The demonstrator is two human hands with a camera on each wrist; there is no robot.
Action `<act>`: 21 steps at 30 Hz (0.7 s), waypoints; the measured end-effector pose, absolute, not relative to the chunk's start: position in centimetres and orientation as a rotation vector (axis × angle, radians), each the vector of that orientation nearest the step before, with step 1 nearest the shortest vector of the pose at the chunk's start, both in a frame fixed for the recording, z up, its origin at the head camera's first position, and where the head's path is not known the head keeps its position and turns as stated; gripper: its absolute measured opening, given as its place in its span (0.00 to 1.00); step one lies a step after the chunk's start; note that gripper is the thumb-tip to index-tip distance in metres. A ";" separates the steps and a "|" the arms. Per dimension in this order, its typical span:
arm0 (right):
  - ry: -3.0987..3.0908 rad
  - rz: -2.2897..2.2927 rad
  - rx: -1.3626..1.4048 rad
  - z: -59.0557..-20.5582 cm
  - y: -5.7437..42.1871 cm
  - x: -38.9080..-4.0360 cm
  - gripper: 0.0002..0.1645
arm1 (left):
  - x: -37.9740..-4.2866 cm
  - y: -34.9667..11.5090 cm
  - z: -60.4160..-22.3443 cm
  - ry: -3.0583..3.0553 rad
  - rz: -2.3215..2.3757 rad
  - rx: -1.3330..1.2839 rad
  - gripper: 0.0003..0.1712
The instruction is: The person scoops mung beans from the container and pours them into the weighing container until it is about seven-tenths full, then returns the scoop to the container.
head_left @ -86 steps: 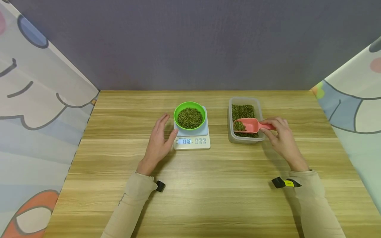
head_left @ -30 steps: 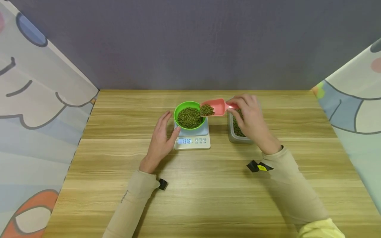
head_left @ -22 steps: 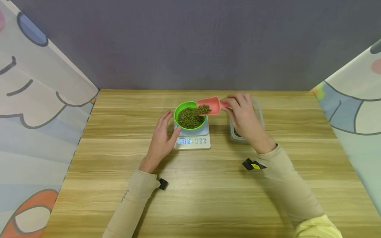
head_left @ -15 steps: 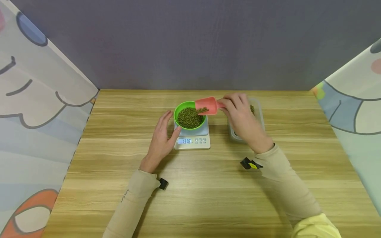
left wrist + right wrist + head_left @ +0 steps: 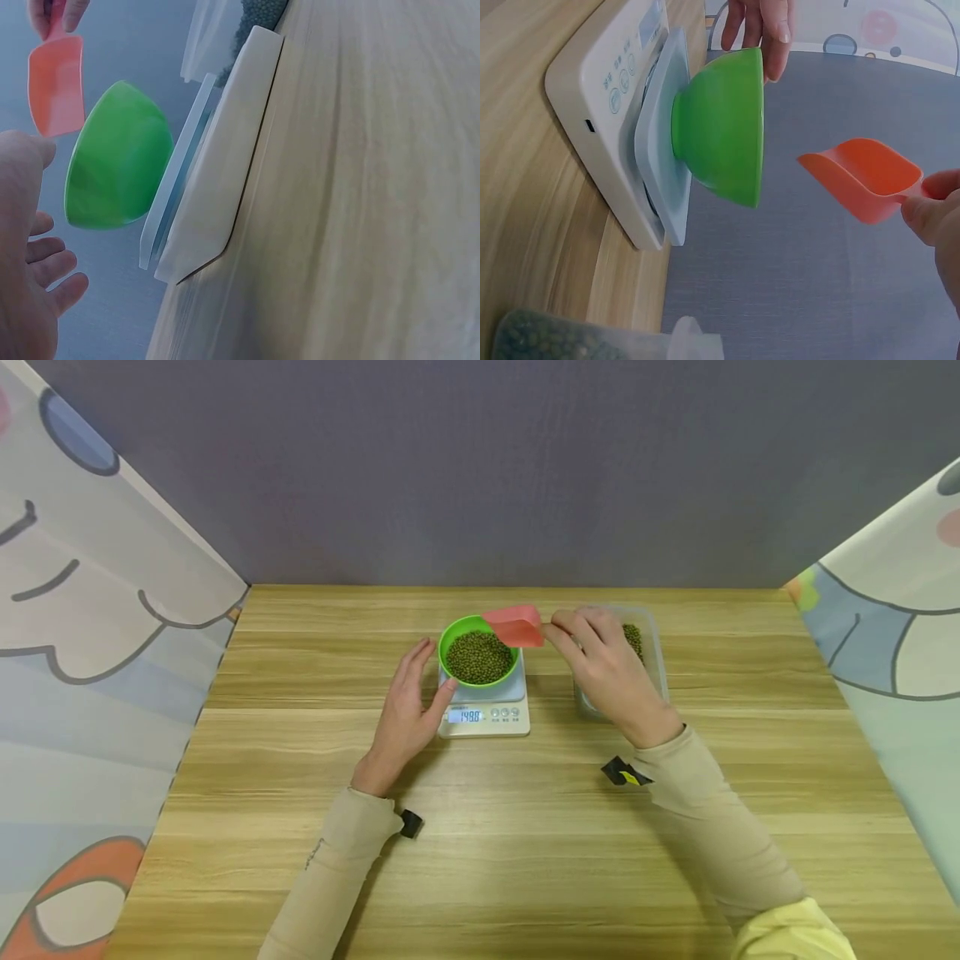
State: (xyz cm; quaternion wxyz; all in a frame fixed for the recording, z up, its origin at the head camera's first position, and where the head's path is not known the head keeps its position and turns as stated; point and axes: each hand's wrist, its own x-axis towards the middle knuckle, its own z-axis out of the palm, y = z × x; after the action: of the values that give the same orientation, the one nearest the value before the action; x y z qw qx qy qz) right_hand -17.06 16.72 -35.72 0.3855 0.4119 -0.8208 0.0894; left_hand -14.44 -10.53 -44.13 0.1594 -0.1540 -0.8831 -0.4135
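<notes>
My right hand (image 5: 611, 672) pinches the handle of a pink scoop (image 5: 516, 625). Tipped over the right rim of a green bowl (image 5: 454, 633), the scoop shows no beans inside in the right wrist view. Small green beans (image 5: 477, 660) fill part of the bowl, which stands on a white kitchen scale (image 5: 487, 727) whose display reads about 148.8. Beside the bowl's left side is my left hand (image 5: 405, 714), fingers extended and thumb near the scale's front. From the left wrist view, the left fingers appear apart from the bowl (image 5: 116, 161).
A clear plastic container (image 5: 658, 668) with more green beans (image 5: 633, 642) stands right of the scale, partly hidden beneath my right hand. The wooden table (image 5: 480, 852) ends at a grey panel (image 5: 510, 477) behind. Cartoon-printed cloths hang at both sides.
My right hand has carried the loaded scoop left from the container to the bowl and tipped it; the beans have slid out. The display rose from 137.8 to about 148.8. My left hand barely moved.
</notes>
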 end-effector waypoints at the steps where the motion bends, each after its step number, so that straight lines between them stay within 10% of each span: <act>1: -2.082 0.232 1.043 -35.8 16.7 -17.1 0.13 | -14.4 -10.5 -44.1 -2.524 -1.181 -0.441 0.37; 21: -2.075 0.514 0.866 -36.8 18.2 -16.7 0.11 | -14.2 -10.8 -44.2 -2.534 -1.168 -0.451 0.37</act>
State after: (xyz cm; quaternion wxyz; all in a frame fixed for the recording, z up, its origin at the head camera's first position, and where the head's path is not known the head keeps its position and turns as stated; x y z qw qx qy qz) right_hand -16.71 18.22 -36.76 0.4055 0.3432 -0.8224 0.2036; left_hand -14.24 -10.75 -44.21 0.1571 -0.1575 -0.8854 -0.4082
